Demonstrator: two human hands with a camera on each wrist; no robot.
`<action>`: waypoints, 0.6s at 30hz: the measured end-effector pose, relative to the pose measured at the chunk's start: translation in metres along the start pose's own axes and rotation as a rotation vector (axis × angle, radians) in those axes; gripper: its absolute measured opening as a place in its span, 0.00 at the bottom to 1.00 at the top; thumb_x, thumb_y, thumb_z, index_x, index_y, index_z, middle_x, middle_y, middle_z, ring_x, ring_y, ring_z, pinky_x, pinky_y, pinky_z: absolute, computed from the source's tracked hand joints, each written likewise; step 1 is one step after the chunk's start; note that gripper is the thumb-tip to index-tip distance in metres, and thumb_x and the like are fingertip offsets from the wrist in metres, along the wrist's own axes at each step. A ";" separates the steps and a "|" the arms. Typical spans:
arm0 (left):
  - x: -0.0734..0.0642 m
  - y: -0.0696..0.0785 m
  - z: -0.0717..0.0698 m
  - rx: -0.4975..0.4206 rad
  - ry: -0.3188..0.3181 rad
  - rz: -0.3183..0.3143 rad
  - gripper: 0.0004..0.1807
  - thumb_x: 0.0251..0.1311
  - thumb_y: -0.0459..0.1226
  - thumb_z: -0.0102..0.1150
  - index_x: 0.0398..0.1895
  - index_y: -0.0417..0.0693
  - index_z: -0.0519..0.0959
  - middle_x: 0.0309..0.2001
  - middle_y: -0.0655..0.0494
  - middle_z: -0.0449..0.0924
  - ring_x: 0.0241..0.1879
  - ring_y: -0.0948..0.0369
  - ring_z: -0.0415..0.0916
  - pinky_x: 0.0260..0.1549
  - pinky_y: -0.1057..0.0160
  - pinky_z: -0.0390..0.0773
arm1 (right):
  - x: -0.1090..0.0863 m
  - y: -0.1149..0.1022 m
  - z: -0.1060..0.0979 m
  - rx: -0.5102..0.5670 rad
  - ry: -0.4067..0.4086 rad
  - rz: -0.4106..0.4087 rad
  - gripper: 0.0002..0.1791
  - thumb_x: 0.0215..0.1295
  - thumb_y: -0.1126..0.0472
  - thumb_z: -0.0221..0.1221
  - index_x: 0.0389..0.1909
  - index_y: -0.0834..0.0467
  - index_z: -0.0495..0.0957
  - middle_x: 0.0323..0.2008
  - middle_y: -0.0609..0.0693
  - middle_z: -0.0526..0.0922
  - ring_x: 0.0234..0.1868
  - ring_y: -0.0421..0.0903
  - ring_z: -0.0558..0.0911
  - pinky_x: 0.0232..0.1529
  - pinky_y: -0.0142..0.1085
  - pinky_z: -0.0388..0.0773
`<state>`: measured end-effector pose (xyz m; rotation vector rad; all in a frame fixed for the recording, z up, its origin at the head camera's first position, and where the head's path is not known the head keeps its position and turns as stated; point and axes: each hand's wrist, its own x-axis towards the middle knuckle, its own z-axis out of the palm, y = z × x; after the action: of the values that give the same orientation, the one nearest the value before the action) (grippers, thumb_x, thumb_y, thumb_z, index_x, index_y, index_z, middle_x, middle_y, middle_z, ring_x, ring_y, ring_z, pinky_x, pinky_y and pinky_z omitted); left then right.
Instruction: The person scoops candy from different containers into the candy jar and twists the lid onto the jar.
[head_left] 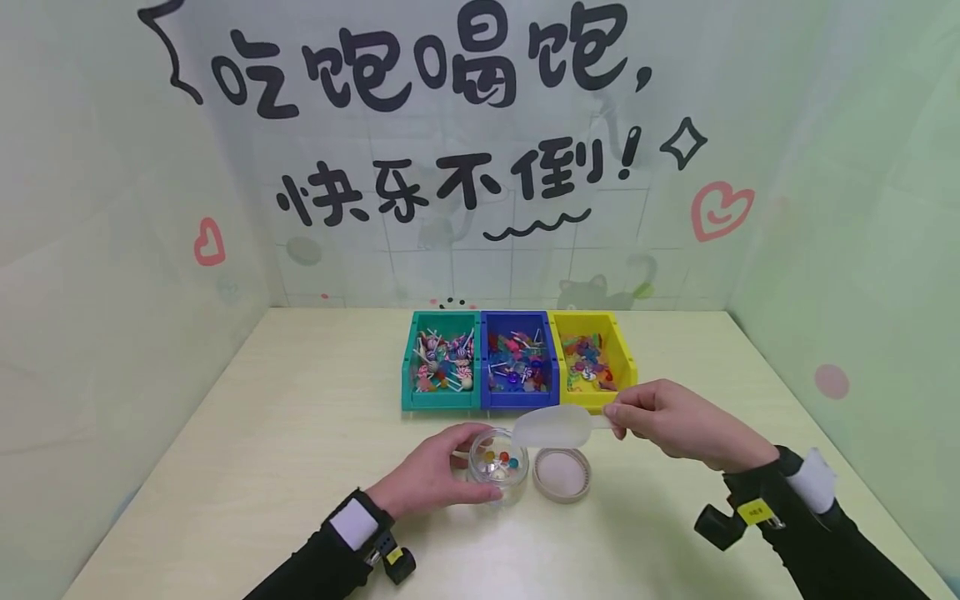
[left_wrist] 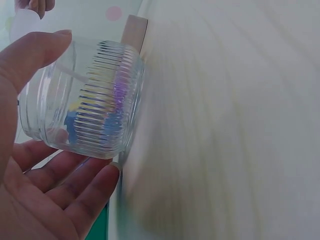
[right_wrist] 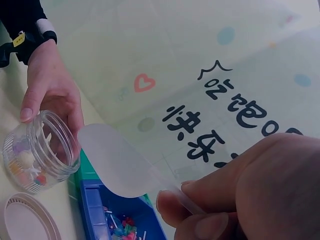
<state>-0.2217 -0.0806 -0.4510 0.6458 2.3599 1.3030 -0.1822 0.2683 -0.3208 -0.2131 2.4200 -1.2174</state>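
Observation:
A clear glass jar [head_left: 498, 477] with ribbed sides stands uncapped on the table, several small colourful candies at its bottom. My left hand [head_left: 438, 473] holds it from the left, thumb on the near side and fingers on the far side. In the left wrist view the jar [left_wrist: 82, 97] sits between the thumb and the curved fingers. My right hand [head_left: 686, 423] pinches the thin handle of a whitish translucent scoop [head_left: 551, 427]. The scoop's bowl is above the table, near the jar's right rim. In the right wrist view the scoop [right_wrist: 115, 160] shows a smooth face; its contents cannot be made out.
A round pale lid [head_left: 562, 475] lies right of the jar. Behind, three joined bins stand in a row: green [head_left: 438, 401], blue [head_left: 521, 401] and yellow [head_left: 622, 354], each holding small candies, some on sticks. Printed curtain walls [head_left: 480, 275] enclose the table [head_left: 285, 433].

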 end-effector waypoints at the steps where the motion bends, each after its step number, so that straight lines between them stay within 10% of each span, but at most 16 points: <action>1: 0.000 0.000 0.000 0.000 0.000 0.000 0.45 0.59 0.50 0.84 0.78 0.53 0.74 0.70 0.52 0.80 0.68 0.49 0.78 0.67 0.41 0.82 | 0.000 0.000 0.000 0.005 0.001 0.002 0.17 0.87 0.52 0.56 0.41 0.60 0.84 0.26 0.47 0.69 0.18 0.42 0.57 0.21 0.32 0.52; 18: 0.000 0.003 -0.014 -0.055 0.063 0.061 0.45 0.66 0.52 0.78 0.80 0.48 0.70 0.77 0.46 0.75 0.70 0.42 0.79 0.70 0.40 0.81 | 0.002 0.010 -0.004 0.072 0.052 -0.003 0.19 0.87 0.50 0.55 0.41 0.61 0.83 0.22 0.43 0.61 0.16 0.40 0.55 0.19 0.31 0.51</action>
<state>-0.2281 -0.0892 -0.4408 0.6747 2.3612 1.4294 -0.1852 0.2769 -0.3275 -0.1660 2.4160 -1.3242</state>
